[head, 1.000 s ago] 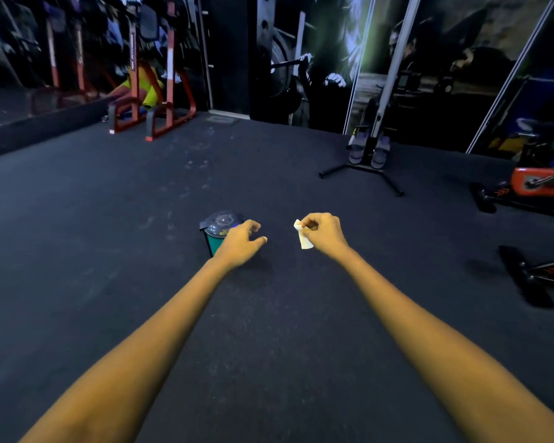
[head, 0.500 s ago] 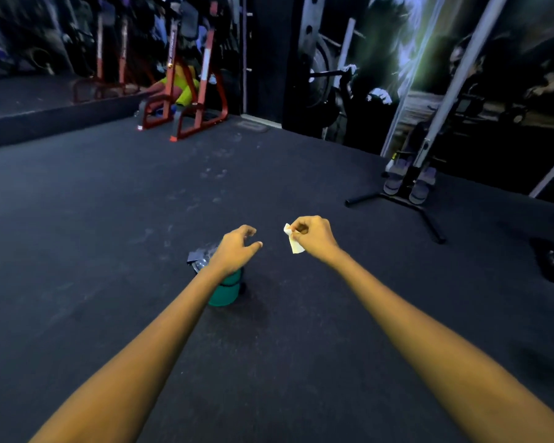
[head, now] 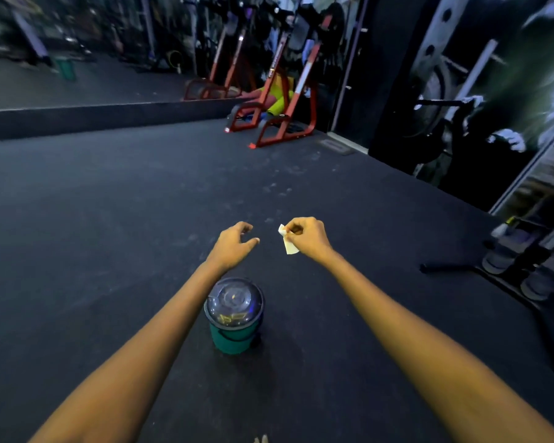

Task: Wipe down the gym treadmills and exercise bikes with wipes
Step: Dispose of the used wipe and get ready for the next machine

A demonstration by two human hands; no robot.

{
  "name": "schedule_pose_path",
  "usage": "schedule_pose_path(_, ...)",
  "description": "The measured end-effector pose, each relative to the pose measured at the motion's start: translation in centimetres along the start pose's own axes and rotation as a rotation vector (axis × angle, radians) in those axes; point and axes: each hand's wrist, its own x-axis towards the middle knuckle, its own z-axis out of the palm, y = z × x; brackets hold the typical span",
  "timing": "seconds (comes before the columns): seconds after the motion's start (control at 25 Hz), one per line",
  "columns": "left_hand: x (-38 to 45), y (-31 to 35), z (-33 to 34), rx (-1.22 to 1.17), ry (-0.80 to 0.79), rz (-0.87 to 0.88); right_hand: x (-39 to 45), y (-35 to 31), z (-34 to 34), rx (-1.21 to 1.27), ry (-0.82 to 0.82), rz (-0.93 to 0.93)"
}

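With a wipe (head: 288, 244) pinched in the right hand (head: 307, 236) and the left hand (head: 232, 243) loosely empty above the green canister (head: 234, 314), the person apparently must next reach a machine.

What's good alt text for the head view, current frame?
A person's right hand pinches a small white wipe while the empty left hand hovers beside it, above a green tub with a clear domed lid standing on the dark rubber gym floor. Red steel exercise frames stand behind.

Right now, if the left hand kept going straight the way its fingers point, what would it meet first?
Probably the right hand pinching the wipe: the left hand, holding nothing, points rightward toward it across a small gap. Depth is unclear.
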Motion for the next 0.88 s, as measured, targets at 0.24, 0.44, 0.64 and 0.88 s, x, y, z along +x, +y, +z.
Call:
schedule_pose_path(0.24,10.6,0.4,2.1,0.016,0.134,-0.117,13.2,3.2,-0.8,0.006,-0.125,-0.119)
schedule_pose_path(0.44,15.3,0.0,3.8,0.057,0.26,-0.242,22.3,5.7,0.5,0.046,-0.243,-0.245)
schedule_pose_path(0.64,16.7,1.0,5.7,0.03,0.507,-0.427,28.3,6.7,1.6,0.043,-0.449,-0.396)
schedule_pose_path(0.88,15.8,2.4,6.8,0.059,0.651,-0.58,30.4,5.8,2.4,0.12,-0.618,-0.536)
